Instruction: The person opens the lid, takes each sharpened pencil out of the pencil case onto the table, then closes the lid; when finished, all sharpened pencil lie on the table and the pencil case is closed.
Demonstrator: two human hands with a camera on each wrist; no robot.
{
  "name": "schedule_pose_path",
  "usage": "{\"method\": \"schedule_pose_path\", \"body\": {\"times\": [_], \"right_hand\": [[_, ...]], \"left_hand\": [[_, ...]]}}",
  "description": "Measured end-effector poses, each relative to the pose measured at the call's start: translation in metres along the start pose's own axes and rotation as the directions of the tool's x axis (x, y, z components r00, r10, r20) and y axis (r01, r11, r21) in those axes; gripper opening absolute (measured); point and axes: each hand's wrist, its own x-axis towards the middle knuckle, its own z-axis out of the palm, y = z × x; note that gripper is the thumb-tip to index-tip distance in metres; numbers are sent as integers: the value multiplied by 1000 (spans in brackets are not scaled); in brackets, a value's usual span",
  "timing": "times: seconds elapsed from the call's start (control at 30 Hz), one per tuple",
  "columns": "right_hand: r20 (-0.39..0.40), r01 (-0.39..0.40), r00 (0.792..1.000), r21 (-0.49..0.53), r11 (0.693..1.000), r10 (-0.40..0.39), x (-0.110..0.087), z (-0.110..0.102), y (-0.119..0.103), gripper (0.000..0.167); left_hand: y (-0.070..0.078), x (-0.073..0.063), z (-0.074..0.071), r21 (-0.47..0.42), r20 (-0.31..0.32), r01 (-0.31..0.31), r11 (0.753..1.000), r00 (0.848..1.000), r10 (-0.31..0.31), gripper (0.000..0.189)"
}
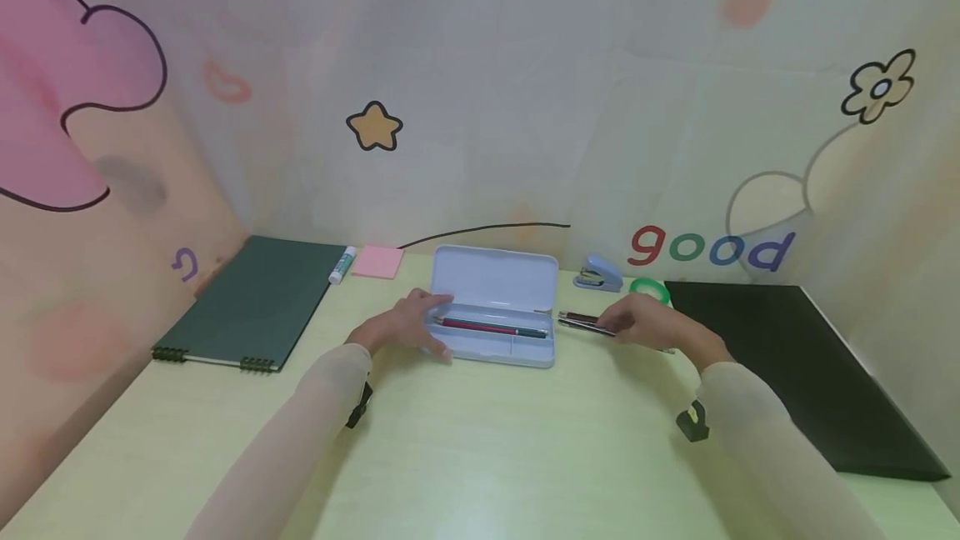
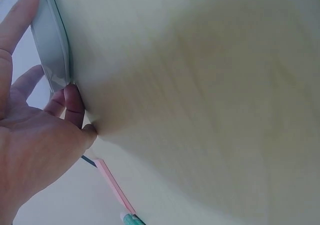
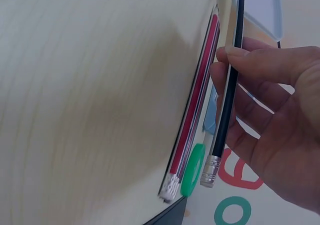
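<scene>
Head: pale wood-grain table (image 1: 480, 440) is running up to a printed backdrop (image 1: 480, 107); open pencil case (image 1: 532, 355) is sitting mid-table, one striped pencil (image 1: 491, 327) lying inside. Left wrist: left hand (image 2: 40, 130) is gripping the case's left end. Right wrist: right hand (image 3: 272, 100) is pinching a black pencil (image 3: 226, 112) above the tabletop; red pencil (image 3: 200, 90) is lying by green tape (image 3: 187, 172).

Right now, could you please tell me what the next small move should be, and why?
Probably carry the black pencil leftward over the pencil case: the right hand pinches it just right of the case, whose lid is open, the left hand holds the case's left end, and at least one pencil lies inside.
</scene>
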Motion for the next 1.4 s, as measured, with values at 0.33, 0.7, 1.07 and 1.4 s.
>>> {"method": "schedule_pose_path", "body": {"times": [0.33,0.7,1.07,1.4], "right_hand": [[12,-70,997,-15,997,70,-9,6,14,26],[-96,3,995,-68,998,-9,-8,19,27,22],[-162,-27,987,-132,991,5,-8,17,23,23],[-176,-64,984,-113,992,43,-4,19,23,21]], "left_hand": [[-2,1,1,-2,-4,-16,1000,1000,16,97],[-2,0,1,21,-3,-12,1000,1000,12,96],[-2,1,1,18,-3,-12,1000,1000,12,97],[-3,3,1,10,5,-20,1000,1000,20,98]]}}
